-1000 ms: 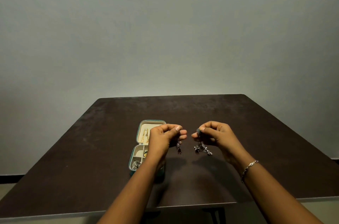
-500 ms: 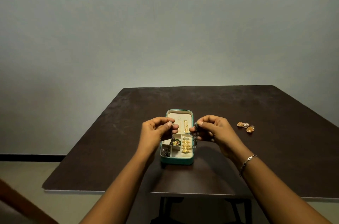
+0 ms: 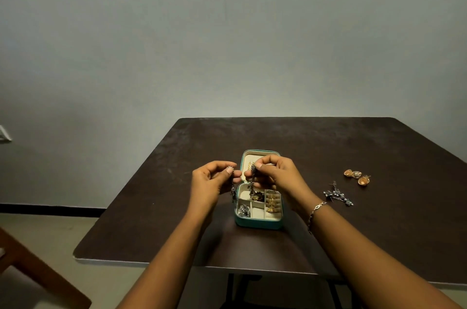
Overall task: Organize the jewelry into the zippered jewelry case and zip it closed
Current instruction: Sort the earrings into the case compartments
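A small teal jewelry case (image 3: 257, 223) lies open on the dark table (image 3: 328, 147), its cream compartments holding gold and silver pieces. My left hand (image 3: 211, 181) pinches a dark silver earring (image 3: 233, 193) that dangles at the case's left edge. Over the case, my right hand (image 3: 276, 173) pinches a second dark silver earring (image 3: 252, 182), which hangs down into the tray. The lid is partly hidden behind my right hand.
On the table to the right of the case lie a silver beaded piece (image 3: 337, 195) and a pair of gold earrings (image 3: 357, 176). A wooden chair part (image 3: 38, 273) shows at the lower left, beyond the table's front edge.
The view has swung left, so the case now sits between my hands. Both hands moved over the case with the earrings, the right one now above the tray.
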Motion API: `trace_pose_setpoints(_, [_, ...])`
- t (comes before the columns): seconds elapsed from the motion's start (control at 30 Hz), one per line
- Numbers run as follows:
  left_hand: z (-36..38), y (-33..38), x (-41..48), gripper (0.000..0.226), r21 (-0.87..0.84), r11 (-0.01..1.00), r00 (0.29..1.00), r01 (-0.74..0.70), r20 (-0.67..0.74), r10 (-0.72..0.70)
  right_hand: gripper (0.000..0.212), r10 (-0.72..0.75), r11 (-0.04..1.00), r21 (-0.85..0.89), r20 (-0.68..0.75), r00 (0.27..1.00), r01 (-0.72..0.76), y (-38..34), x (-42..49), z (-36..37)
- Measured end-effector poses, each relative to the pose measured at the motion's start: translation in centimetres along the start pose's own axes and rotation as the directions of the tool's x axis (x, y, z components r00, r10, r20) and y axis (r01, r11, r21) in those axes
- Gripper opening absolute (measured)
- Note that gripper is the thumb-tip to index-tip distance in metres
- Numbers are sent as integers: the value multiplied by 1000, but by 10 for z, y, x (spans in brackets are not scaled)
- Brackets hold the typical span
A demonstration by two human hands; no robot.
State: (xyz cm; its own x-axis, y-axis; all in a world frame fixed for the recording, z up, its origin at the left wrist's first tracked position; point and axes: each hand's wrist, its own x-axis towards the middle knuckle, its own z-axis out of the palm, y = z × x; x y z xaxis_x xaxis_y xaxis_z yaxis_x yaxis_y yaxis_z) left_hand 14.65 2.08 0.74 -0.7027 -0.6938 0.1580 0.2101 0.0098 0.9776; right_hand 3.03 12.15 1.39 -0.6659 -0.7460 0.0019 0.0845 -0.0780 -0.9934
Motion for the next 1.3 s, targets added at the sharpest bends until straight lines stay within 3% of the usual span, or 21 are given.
trace_pose_setpoints(0.73, [0, -7, 1, 17, 2, 1000, 1000, 17, -7, -17, 11, 42, 999, -12, 58, 997, -42, 22, -1, 4])
trace_pose_setpoints(1.07, [0, -9, 3, 16, -10, 1000, 1000, 28, 7, -28, 15, -86, 929, -358, 46, 995, 97, 31, 3, 1])
trace_pose_setpoints(1.3, [-1, -6, 4, 16, -19, 1000, 1000, 3, -15, -3, 14, -94, 982, -155, 80, 992, 105, 14, 4, 6])
